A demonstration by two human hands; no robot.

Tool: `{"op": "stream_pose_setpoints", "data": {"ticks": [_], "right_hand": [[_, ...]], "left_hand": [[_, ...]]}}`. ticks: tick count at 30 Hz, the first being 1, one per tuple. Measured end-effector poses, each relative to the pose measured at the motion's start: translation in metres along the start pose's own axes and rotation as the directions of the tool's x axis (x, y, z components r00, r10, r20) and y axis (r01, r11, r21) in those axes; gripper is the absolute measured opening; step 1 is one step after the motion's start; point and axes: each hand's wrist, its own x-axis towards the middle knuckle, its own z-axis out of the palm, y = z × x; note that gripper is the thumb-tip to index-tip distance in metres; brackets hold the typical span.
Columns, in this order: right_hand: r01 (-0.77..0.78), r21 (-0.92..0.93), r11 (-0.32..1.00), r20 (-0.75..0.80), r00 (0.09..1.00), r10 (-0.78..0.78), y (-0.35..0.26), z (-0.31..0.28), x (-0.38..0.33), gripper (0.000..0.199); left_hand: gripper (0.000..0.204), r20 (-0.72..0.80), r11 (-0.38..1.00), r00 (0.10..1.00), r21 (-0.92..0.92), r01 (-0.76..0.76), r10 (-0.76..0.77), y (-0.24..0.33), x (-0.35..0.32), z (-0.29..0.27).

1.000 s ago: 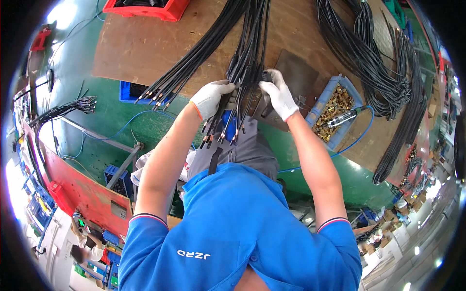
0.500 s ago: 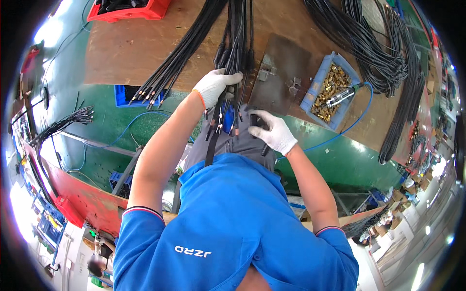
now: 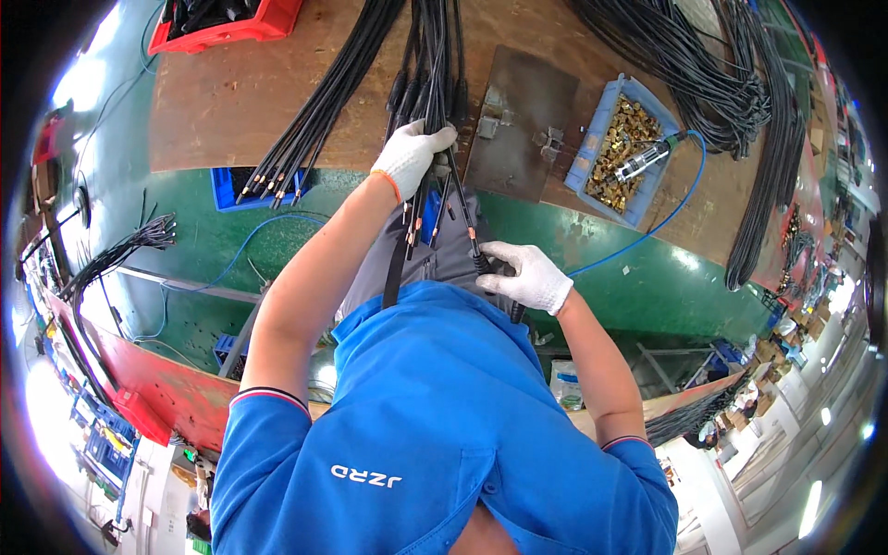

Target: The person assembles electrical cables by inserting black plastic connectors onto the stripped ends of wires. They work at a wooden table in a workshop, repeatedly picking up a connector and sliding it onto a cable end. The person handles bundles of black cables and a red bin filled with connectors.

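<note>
My left hand (image 3: pixel 413 157), in a white glove, is closed round a bundle of black cables (image 3: pixel 434 65) that hangs off the table's near edge. Their bare copper tips dangle over my lap. One cable (image 3: pixel 463 202) slants out to the right, away from the others. At its lower end, my gloved right hand (image 3: pixel 529 277) pinches a black ribbed sleeve (image 3: pixel 482 263). The cable's copper tip (image 3: pixel 472 234) shows just above the sleeve; whether it has entered is too small to tell. More black sleeves (image 3: pixel 398 92) sit higher up on the bundle.
On the brown table (image 3: pixel 240 102) lie a dark metal plate (image 3: pixel 518 120) and a blue bin (image 3: pixel 585 166) of brass-coloured parts with an air tool (image 3: pixel 642 162) across it. Cable coils (image 3: pixel 712 92) lie at right. A red bin (image 3: pixel 231 35) stands far left, a blue bin (image 3: pixel 225 192) below the edge.
My right hand has moved slightly nearer my body, with the ribbed sleeve now at one cable's end. That cable has swung right, out of the bundle. My left hand keeps its grip.
</note>
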Motion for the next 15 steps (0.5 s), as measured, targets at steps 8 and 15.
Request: {"op": "stream_pose_setpoints", "data": {"ticks": [8,15], "right_hand": [[-0.062,0.288,0.956,-0.066,0.994,0.084,0.007,0.010,0.033,0.053],[0.057,0.315,0.947,-0.099,0.995,-0.027,-0.005,-0.004,0.102,0.046]], "left_hand": [[0.020,0.029,0.997,0.999,-0.067,0.045,-0.043,0.003,0.002,0.002],[0.025,0.039,0.997,0.997,-0.013,0.075,-0.074,0.006,0.001,-0.008]]}}
